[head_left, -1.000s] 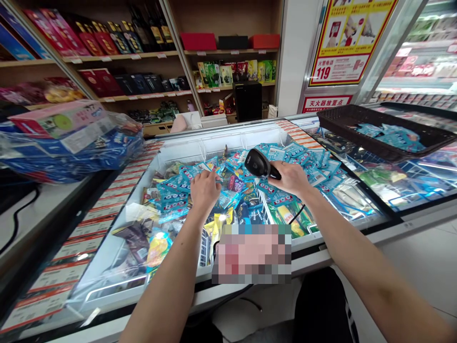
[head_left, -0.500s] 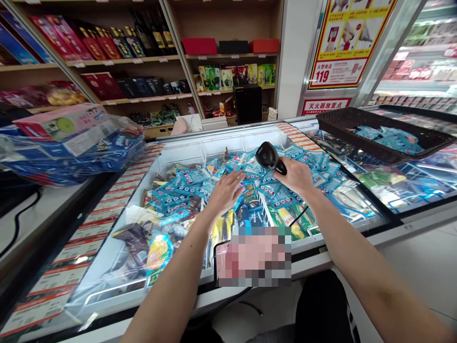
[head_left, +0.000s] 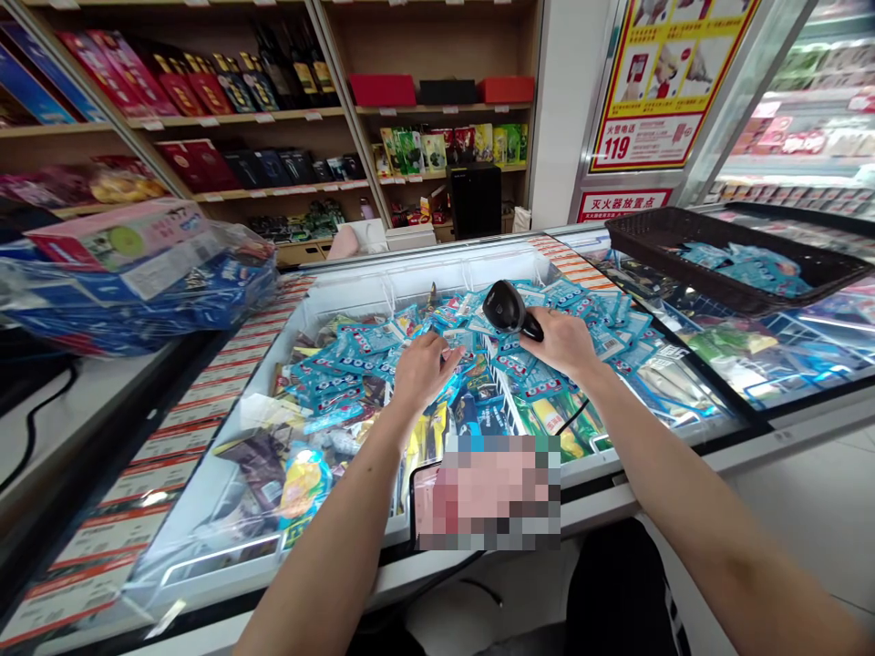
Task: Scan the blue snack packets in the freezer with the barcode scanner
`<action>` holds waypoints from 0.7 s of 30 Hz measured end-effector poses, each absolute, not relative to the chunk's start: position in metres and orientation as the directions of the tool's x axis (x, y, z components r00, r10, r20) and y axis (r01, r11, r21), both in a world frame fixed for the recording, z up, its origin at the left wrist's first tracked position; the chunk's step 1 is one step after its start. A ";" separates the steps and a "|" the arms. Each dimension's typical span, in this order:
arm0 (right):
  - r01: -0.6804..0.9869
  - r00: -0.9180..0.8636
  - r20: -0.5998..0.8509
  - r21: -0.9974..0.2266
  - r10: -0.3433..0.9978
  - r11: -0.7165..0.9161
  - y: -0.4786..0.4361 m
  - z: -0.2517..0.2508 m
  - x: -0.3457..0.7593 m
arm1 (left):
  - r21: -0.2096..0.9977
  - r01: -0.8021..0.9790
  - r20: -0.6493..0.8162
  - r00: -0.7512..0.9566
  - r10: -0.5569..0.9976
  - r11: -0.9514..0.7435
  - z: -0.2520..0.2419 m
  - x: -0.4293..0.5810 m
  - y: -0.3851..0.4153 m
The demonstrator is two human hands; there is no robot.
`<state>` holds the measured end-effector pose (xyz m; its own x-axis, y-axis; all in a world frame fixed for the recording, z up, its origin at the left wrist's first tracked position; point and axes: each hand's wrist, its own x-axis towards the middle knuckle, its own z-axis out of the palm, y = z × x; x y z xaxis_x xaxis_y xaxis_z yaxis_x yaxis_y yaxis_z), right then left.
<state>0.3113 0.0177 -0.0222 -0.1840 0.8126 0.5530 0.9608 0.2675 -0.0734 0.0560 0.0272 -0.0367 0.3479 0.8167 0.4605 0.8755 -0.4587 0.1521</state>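
In the head view my right hand (head_left: 561, 344) grips a black handheld barcode scanner (head_left: 504, 308) by its handle. Its head points left and down over a spread of small blue packets (head_left: 355, 339). My left hand (head_left: 420, 369) is over the same spread, fingers curled and thumb towards them, apparently pinching the edge of a blue packet (head_left: 466, 343); the fingertips are partly hidden. Beneath the packets is a glass-topped chest freezer (head_left: 225, 524) with wrapped goods inside. A phone (head_left: 425, 501), mostly blurred out, rests at the near edge.
At the right a dark brown basket (head_left: 656, 239) holds more blue packets. Plastic-wrapped boxes (head_left: 137, 273) stand at the left beside a strip of price labels (head_left: 198, 410). Shelves (head_left: 273, 114) of boxes and bottles line the back. A black cable (head_left: 572, 415) runs below my right hand.
My left hand's outstretched fingers have curled in over the packets. My right hand has shifted the scanner slightly left and down.
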 end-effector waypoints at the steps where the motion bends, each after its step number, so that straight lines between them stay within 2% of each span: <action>1: 0.960 -0.188 0.551 -0.071 0.813 0.271 0.018 -0.022 0.311 | 0.146 0.889 0.483 0.320 0.816 -0.434 -0.039 0.056 0.027; 4: 0.959 -0.195 0.548 -0.066 0.813 0.274 0.017 -0.021 0.310 | 0.141 0.935 0.540 0.204 0.817 -0.327 -0.045 0.055 0.028; 7: 0.958 -0.198 0.547 -0.070 0.813 0.280 0.016 -0.020 0.310 | 0.166 0.957 0.517 0.121 0.847 -0.238 -0.050 0.053 0.030; 12: 0.952 -0.214 0.538 -0.072 0.815 0.298 0.017 -0.021 0.309 | 0.255 0.932 0.441 0.124 0.889 -0.257 -0.049 0.049 0.034; 21: 0.944 -0.239 0.532 -0.069 0.812 0.323 0.018 -0.023 0.308 | 0.481 0.847 0.481 -0.040 0.876 -0.226 -0.051 0.041 0.042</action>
